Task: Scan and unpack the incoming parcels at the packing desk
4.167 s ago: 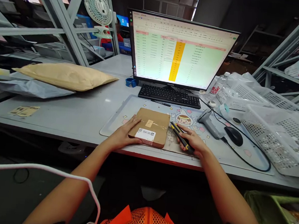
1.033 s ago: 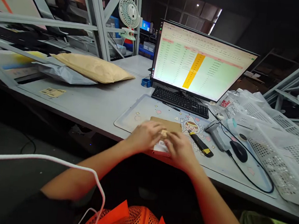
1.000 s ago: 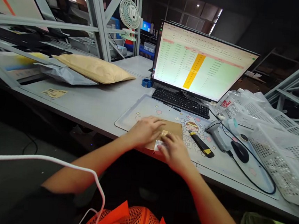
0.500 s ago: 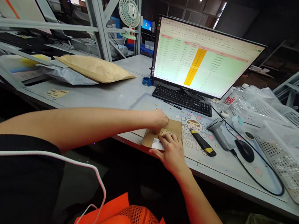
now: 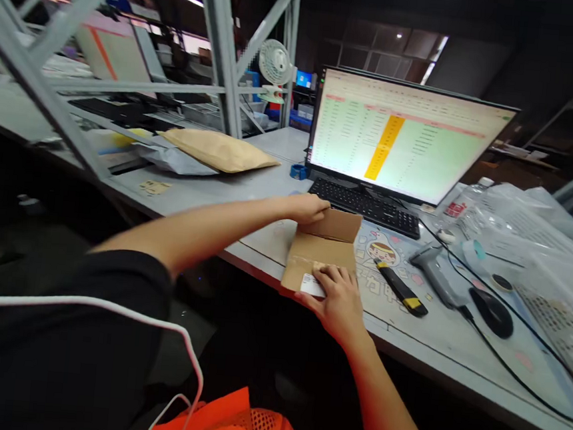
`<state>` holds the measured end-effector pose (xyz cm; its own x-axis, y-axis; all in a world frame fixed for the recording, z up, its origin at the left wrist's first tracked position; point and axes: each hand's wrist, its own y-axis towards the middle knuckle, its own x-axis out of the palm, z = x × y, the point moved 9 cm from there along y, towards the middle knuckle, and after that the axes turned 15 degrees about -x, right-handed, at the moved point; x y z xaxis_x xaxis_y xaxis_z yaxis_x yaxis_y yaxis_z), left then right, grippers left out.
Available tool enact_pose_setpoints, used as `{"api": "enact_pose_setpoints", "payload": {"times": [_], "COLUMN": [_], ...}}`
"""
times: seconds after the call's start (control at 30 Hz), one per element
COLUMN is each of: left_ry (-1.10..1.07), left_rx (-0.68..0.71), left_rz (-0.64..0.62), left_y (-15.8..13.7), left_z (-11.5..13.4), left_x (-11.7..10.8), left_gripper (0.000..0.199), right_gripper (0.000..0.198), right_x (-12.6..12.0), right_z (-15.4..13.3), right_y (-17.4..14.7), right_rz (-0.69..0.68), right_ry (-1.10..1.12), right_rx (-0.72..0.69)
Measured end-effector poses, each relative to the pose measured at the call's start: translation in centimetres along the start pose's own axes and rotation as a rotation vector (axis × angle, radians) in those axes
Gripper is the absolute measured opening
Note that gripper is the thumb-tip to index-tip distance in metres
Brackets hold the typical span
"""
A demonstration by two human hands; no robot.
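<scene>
A small brown cardboard box (image 5: 321, 248) lies at the table's front edge, with a white label (image 5: 313, 285) on its near part. My left hand (image 5: 311, 208) is closed on the raised far flap (image 5: 342, 226), which stands up from the box. On the near right side rests my right hand (image 5: 340, 301), its bent fingers pressing on the cardboard and its thumb by the front edge. What lies under its palm is hidden. A black and yellow utility knife (image 5: 400, 288) lies just right of the box, touched by neither hand.
A barcode scanner (image 5: 436, 276), a black mouse (image 5: 491, 312) and their cables lie to the right, near white plastic baskets (image 5: 560, 292). Behind the box stand a keyboard (image 5: 367, 205) and a monitor (image 5: 403, 138). A tan padded mailer (image 5: 222, 151) lies at the left.
My left hand has lifted the far flap, which now stands upright. My right hand stays on the near part of the box. The view has shifted left.
</scene>
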<state>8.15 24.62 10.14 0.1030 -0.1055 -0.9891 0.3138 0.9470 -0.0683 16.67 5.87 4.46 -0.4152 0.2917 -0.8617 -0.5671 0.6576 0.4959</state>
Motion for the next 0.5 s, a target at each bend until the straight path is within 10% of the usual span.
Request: {"api": "enact_pose_setpoints", "payload": {"times": [0.17, 0.5], "left_ry": [-0.207, -0.657], "left_rx": [-0.164, -0.047], "left_rz": [0.031, 0.038], "left_y": [2.3, 2.6], "left_z": [-3.1, -5.4], "left_x": [3.9, 7.2], "left_gripper": [0.046, 0.047], "right_gripper": [0.05, 0.083], "right_x": [0.1, 2.6], "right_z": [1.0, 5.7], "right_y": [-0.4, -0.8], "right_rz": [0.081, -0.064], "right_ry": [-0.023, -0.054], "right_rx": [-0.038, -0.019]}}
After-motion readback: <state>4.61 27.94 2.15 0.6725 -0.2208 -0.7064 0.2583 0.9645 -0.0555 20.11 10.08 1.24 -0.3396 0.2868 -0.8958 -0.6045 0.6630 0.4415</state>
